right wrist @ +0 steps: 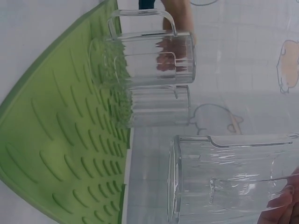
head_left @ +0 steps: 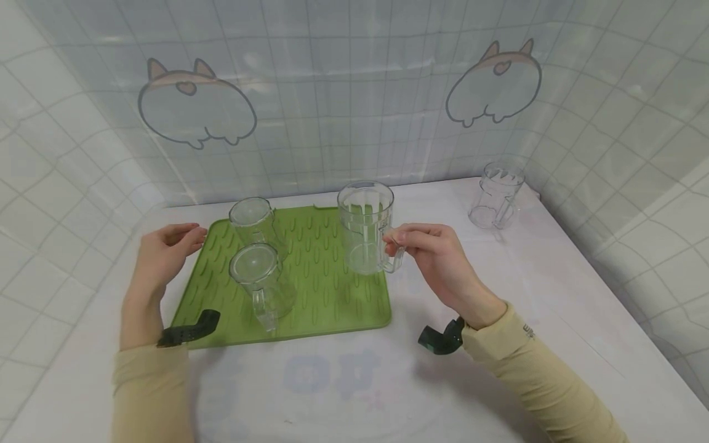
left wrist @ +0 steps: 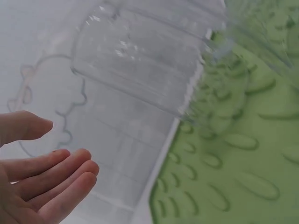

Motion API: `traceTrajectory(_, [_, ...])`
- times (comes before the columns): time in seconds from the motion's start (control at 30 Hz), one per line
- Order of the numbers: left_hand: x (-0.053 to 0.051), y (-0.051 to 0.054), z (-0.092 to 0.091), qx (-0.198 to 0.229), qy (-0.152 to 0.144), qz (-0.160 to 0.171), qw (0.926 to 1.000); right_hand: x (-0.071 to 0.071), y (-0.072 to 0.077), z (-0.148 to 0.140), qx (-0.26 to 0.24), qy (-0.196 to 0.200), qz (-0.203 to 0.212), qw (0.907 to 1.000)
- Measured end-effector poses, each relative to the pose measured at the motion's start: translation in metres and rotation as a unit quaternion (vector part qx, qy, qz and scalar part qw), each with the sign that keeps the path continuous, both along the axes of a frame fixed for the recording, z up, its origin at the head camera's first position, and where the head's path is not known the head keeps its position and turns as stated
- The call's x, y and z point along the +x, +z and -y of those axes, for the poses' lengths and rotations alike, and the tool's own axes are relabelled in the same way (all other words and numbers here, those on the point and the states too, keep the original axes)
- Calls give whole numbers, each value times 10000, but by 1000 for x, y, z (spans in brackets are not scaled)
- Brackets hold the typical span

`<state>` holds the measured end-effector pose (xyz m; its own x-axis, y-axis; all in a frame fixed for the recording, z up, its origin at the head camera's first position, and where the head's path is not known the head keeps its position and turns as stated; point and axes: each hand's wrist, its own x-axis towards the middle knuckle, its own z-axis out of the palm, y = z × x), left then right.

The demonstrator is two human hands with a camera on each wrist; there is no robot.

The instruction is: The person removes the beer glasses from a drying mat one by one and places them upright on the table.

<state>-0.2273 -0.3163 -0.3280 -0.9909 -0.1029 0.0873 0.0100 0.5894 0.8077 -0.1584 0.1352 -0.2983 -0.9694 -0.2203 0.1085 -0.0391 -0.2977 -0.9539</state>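
Observation:
My right hand [head_left: 440, 255] pinches the handle of a clear mug [head_left: 360, 237], which is held upright over the right part of a green ridged drying mat [head_left: 316, 307]. In the right wrist view, this mug [right wrist: 224, 163] shows its base apart from the mat. Two more clear mugs stand upside down on the mat's left part: a nearer mug [head_left: 271, 292] and a farther mug [head_left: 252, 221]. Beside the mat's left edge, my left hand [head_left: 163, 255] holds nothing, its fingers loosely bent. The left wrist view shows its thumb and fingers apart, below a mug [left wrist: 140, 60].
Another clear mug [head_left: 495, 200] stands upright at the table's back right. A white cloth [head_left: 343, 394] covers the table. Behind it hangs a gridded curtain [head_left: 349, 92] with cartoon prints, and more of it borders both sides.

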Motion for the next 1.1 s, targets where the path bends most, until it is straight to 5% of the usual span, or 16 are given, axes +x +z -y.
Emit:
traceTrajectory(0.47, [-9,-32,27,218,265,501,9982,-2,0,-2,58,-75,-21,10000])
traceTrajectory(0.8, [-6,-62,51,-466,1002,1034,9885,-7,-6,-2,64,-155,64,9998])
traceTrajectory(0.97, [-8,-75,57,-22,956,965,9907,-10,-8,-4,205,-285,18,9994])
traceTrajectory(1.1, [-8,-82,63,935,624,643,9916,-14,-7,-10,293,-407,-51,9987])
